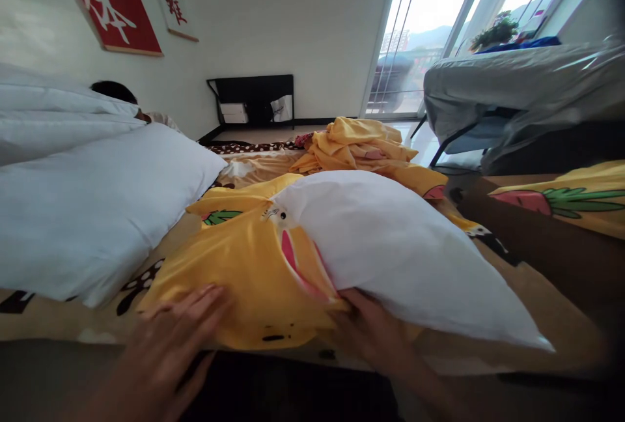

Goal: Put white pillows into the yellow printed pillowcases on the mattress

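Your left hand (168, 337) lies flat on the yellow pillowcase (244, 279), fingers spread apart and pressing down on its near left corner. Your right hand (371, 331) is at the open mouth of the pillowcase, where the white pillow (400, 246) goes in; its fingers look curled on the cloth edge under the pillow, though the grip itself is partly hidden, so you cannot tell how tightly they close.

The pillow sits on the bed (537, 305) right in front of you, its left end tucked into the pillowcase and its larger right part still bare, the far corner pointing to your right. The pillowcase is printed with a pink ear shape and small black eyes near its opening.

To your left a second white pillow (97, 213) rests on the bed, well apart from your hands, with a folded white quilt (49, 116) behind it. A person's head (114, 91) shows beyond the quilt. Behind the pillow a heap of yellow cloth (361, 145) lies on the bed. Farther right a desk (512, 83) stands covered with a grey sheet, beside the window (424, 18)
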